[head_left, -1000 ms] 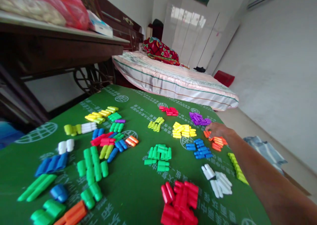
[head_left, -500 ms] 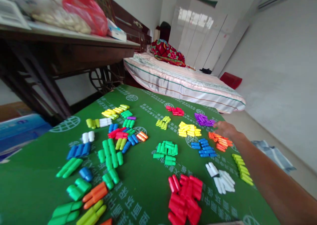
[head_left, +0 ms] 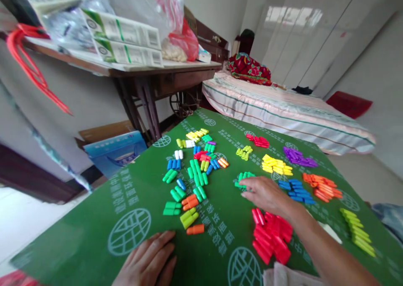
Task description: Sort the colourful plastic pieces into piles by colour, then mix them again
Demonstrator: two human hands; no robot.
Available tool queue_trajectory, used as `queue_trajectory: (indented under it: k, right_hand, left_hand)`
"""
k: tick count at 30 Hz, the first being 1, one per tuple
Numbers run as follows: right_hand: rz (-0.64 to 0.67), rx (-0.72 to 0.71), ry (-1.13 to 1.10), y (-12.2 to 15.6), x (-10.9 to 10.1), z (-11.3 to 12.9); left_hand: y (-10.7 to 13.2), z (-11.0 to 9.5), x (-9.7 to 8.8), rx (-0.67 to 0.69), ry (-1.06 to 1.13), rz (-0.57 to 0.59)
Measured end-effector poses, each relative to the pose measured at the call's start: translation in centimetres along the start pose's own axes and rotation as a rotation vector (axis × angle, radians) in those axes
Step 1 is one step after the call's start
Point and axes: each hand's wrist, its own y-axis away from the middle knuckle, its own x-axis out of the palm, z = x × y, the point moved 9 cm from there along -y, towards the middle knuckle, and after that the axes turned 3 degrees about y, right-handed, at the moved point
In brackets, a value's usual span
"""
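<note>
My left hand [head_left: 149, 258] lies on the green board [head_left: 208, 244] near its front edge, fingers stretched out, holding nothing. Closest to it are an orange bullet-shaped plastic piece [head_left: 195, 229] and a yellow-green pair [head_left: 189, 218]. Over the middle of the board, my right hand [head_left: 264, 193] points left, fingers extended and thumb slightly apart. Its fingertips are at the cluster of green plastic pieces [head_left: 246, 176], partly covering it; no held piece shows. Beneath the right forearm is a heap of red pieces [head_left: 272, 237]. The forearm mostly hides the white pieces [head_left: 330, 232].
Blue [head_left: 296, 190], orange [head_left: 321, 186], yellow [head_left: 276, 165], purple [head_left: 299, 157] and yellow-green [head_left: 355, 231] groups lie to the right. A mixed-colour arrangement [head_left: 197, 172] spreads left of centre. Beyond stand a loaded sewing table [head_left: 189, 69] and a bed [head_left: 283, 105].
My right hand has moved left and nearer, from the purple pieces to the green cluster. My left hand has come into view at the front. The view has swung left.
</note>
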Motion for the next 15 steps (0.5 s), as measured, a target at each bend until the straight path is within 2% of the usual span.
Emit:
queue_trajectory:
  k: [4, 7, 10, 15]
  right_hand:
    - [0.015, -0.177, 0.005, -1.2, 0.7, 8.7]
    - [0.045, -0.243, 0.090, -2.5, 1.5, 12.4]
    - [0.075, -0.252, 0.155, -3.8, 2.4, 14.0]
    - [0.105, -0.233, 0.159, -4.4, 2.9, 14.4]
  left_hand:
    - [-0.9, -0.6, -0.6, -0.057, 0.033, 0.057]
    - [-1.1, -0.7, -0.6, -0.092, 0.109, 0.070]
    - [-1.6, -0.9, -0.4, -0.129, 0.179, 0.081]
    - [-2.2, -1.6, 0.1, -0.168, 0.226, 0.072]
